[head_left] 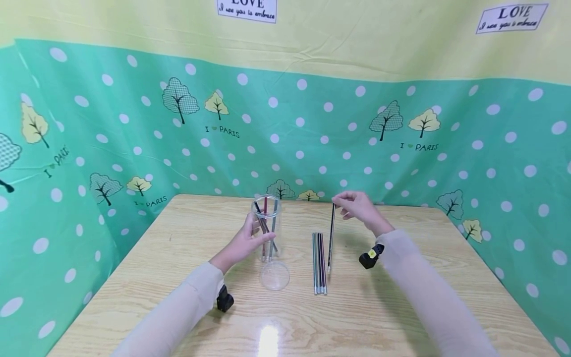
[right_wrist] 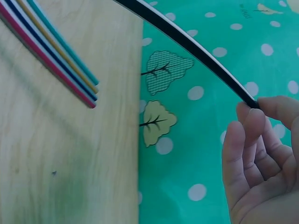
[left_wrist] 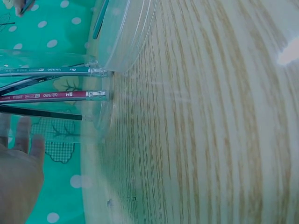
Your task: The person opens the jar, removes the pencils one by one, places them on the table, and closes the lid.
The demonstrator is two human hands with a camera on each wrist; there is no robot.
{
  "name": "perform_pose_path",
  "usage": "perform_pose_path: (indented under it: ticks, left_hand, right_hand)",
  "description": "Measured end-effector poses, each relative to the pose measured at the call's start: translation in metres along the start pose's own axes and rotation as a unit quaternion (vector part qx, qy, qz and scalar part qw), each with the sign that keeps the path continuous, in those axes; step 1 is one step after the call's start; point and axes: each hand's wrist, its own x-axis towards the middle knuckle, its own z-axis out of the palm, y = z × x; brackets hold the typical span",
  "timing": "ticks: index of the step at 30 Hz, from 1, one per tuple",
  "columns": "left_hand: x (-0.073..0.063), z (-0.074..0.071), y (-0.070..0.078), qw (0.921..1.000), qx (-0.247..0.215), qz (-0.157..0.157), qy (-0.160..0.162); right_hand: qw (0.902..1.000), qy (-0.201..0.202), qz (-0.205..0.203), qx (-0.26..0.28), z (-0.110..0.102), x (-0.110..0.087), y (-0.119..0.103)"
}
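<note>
My left hand (head_left: 244, 242) grips a clear cylindrical jar (head_left: 278, 225), with the thumb in front and the fingers around its side. Several pencils stand leaning inside, among them a red pencil (left_wrist: 56, 96) with its metal-banded end at the bottom. To the right, my right hand (head_left: 360, 208) pinches a black pencil (head_left: 331, 238) by its upper tip between thumb and fingertips. That pencil hangs nearly upright, banded end down, beside a row of pencils (head_left: 319, 263) lying on the table. Whether its lower end touches the table I cannot tell.
A round clear lid (head_left: 274, 276) lies just in front of the jar on the wooden table (head_left: 187, 233). Behind the table hangs a green dotted cloth (head_left: 312, 148). Each wrist carries a small black camera (head_left: 371, 257).
</note>
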Motion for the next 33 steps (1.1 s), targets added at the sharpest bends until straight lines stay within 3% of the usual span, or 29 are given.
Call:
perform_pose_path:
  ticks: [16,33]
  left_hand:
    - [-0.002,0.0,0.002,1.0,0.007,0.0,-0.002]
    - [-0.001,-0.001,0.002,0.9999,0.012,0.002,-0.004]
  right_hand:
    - [0.9975,-0.054,0.03,-0.035,0.016,0.007,0.033]
    - [0.9932,-0.101,0.052,-0.029,0.03,0.006,0.056]
